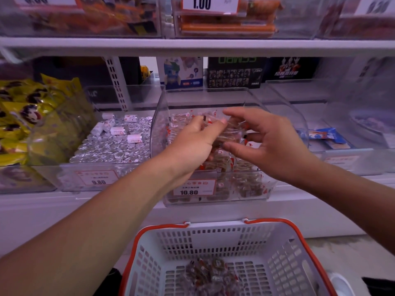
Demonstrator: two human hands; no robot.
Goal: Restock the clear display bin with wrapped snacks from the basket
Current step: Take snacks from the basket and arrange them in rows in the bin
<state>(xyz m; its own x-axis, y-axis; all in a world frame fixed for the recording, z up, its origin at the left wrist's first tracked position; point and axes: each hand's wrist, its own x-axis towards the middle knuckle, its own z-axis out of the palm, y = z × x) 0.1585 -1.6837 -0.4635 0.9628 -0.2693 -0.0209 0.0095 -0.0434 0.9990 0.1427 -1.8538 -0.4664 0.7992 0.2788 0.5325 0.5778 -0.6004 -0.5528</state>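
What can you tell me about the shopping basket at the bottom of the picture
The basket is pale plastic with slotted, perforated walls and floor, trimmed by an orange-red rim, with a matching handle folded along its far edge. It sits upright below the shelf, directly under the clear display bin, cut off by the frame's bottom edge. A small heap of wrapped snacks lies on its floor; most of the floor is bare. Neither hand touches it.
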